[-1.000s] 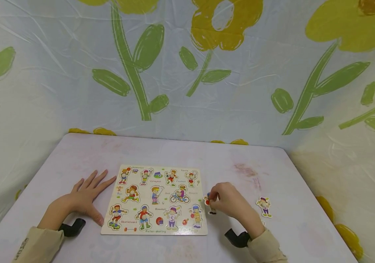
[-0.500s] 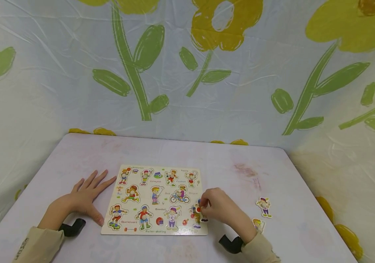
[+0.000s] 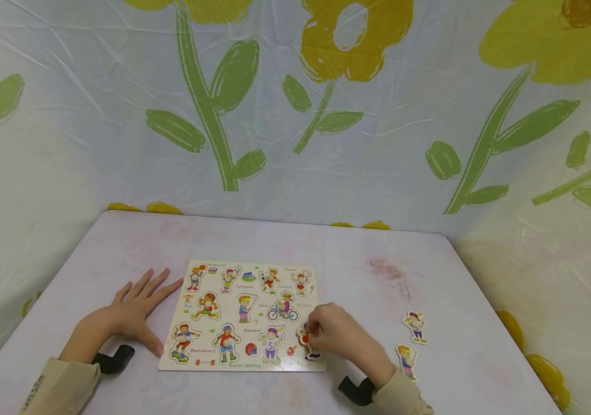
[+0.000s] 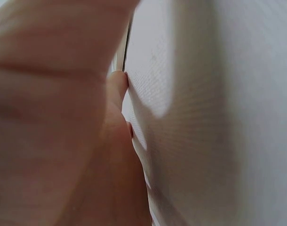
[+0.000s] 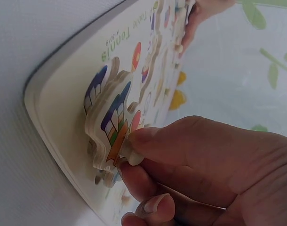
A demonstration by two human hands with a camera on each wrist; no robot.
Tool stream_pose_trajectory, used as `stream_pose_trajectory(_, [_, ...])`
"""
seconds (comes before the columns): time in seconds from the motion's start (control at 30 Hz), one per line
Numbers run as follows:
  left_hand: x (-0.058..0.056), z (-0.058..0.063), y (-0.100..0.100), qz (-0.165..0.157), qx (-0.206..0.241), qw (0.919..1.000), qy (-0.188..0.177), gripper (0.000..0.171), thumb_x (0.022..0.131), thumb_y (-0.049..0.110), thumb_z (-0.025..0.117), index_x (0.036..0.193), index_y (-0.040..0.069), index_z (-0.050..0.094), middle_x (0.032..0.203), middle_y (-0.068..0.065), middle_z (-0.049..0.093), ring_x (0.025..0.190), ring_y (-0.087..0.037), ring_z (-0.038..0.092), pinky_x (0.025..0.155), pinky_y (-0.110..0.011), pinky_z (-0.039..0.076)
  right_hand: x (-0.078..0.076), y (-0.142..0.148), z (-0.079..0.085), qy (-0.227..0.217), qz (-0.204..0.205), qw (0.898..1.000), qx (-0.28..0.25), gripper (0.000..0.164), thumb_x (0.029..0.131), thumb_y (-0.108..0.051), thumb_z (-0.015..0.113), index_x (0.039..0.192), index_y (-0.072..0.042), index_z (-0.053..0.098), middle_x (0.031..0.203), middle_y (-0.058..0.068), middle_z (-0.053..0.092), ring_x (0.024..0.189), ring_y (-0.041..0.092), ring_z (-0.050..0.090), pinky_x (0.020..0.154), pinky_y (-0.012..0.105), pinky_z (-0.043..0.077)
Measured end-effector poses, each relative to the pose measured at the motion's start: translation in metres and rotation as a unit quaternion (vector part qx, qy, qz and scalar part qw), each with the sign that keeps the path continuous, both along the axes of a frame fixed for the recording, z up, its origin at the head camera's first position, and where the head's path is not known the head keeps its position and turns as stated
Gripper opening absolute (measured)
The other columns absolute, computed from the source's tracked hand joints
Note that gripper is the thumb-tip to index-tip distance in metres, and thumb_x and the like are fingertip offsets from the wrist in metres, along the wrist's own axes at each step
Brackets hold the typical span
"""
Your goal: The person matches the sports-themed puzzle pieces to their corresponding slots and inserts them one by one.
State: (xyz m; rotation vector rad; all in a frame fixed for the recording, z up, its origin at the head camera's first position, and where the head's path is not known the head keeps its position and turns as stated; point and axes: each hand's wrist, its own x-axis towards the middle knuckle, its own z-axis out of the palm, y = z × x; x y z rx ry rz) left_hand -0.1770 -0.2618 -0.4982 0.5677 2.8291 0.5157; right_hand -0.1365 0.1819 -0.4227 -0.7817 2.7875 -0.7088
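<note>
My right hand (image 3: 344, 334) pinches the round knob (image 5: 132, 153) of a wooden table tennis figure puzzle piece (image 5: 114, 112) between thumb and finger. That piece is tilted close over the bottom right corner of the puzzle board (image 3: 225, 314), overlapping the matching printed shape. In the head view the fingers hide part of it. My left hand (image 3: 127, 314) rests with spread fingers on the table at the board's left side, its index fingertip and thumb right at the edge. Several knobbed sports figures, such as the roller skater (image 3: 227, 341), sit in the board.
Two loose puzzle pieces, a baseball figure (image 3: 416, 327) and a golf figure (image 3: 406, 363), lie on the table (image 3: 368, 397) to the right of my right hand. A flower-printed cloth (image 3: 378, 144) hangs behind the table and along its sides.
My right hand has carried the table tennis piece left, from beside the board to over its bottom right corner. The golf piece has come into sight behind the wrist. My left hand stays put.
</note>
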Motion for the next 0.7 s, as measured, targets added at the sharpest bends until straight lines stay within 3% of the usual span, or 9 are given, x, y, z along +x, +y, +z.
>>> stream_pose_trajectory(0.23, [-0.0018,-0.0051,-0.0018,-0.002,-0.008,1.0,0.005,0.146,0.034,0.084,0.077,0.158,0.041,0.014,0.166,-0.01,0.001,0.149,-0.042,-0.01,0.106,-0.077,-0.002,0.0032,-0.0029,0.0012,0.008,0.008,1.0,0.006,0.017,0.069,0.005,0.07,0.069,-0.012,0.068,0.068,-0.007,0.057,0.062,0.006,0.046,0.055,0.022,0.043])
stream_pose_trajectory(0.7, [-0.0011,-0.0013,-0.0007,0.0,-0.004,1.0,-0.003,0.145,0.035,0.084,0.078,0.158,0.039,0.016,0.166,-0.011,0.001,0.148,-0.043,-0.009,0.106,-0.077,-0.003,0.0028,-0.0068,-0.004,0.02,-0.006,0.999,0.028,0.017,0.069,0.003,0.072,0.065,-0.012,0.064,0.064,-0.007,0.052,0.059,0.006,0.044,0.052,0.021,0.041])
